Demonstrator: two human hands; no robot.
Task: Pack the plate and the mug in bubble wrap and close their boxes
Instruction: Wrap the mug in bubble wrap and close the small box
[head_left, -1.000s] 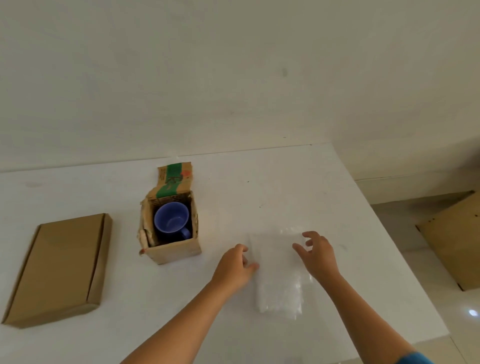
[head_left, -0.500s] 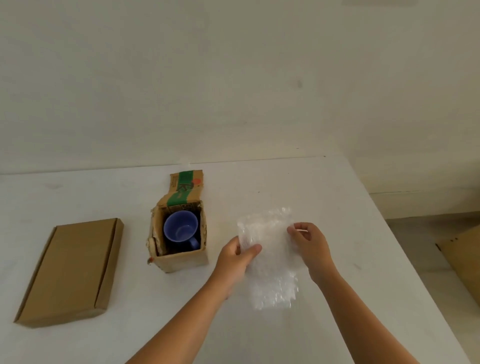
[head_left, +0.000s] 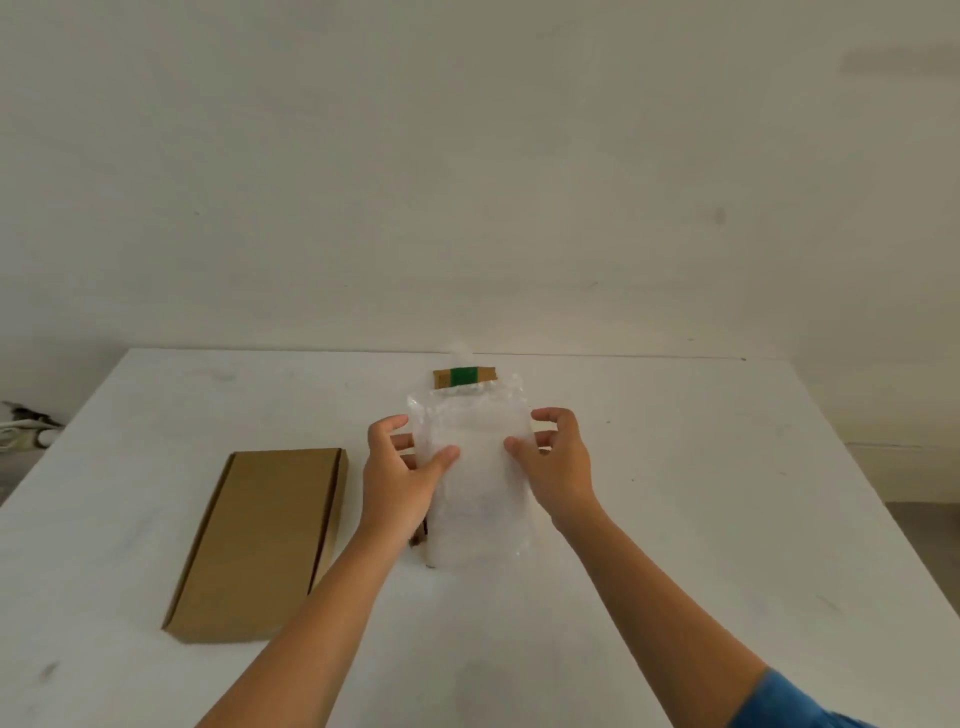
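The left hand (head_left: 400, 467) and right hand (head_left: 558, 462) are pinching the bubble wrap (head_left: 475, 467) by 2 edges, readying it; lifting the hidden mug out is likely coming next.

Small box (head_left: 440, 378) mostly hidden behind bubble wrap (head_left: 475, 467) — taped flap (head_left: 464, 378) alone showing, blue sleeve (head_left: 795, 706) cropped at bottom

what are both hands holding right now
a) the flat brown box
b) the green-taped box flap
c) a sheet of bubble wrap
c: the left hand and the right hand each pinch one side of the bubble wrap, while the flat brown box lies apart from them, on the left hand's side.
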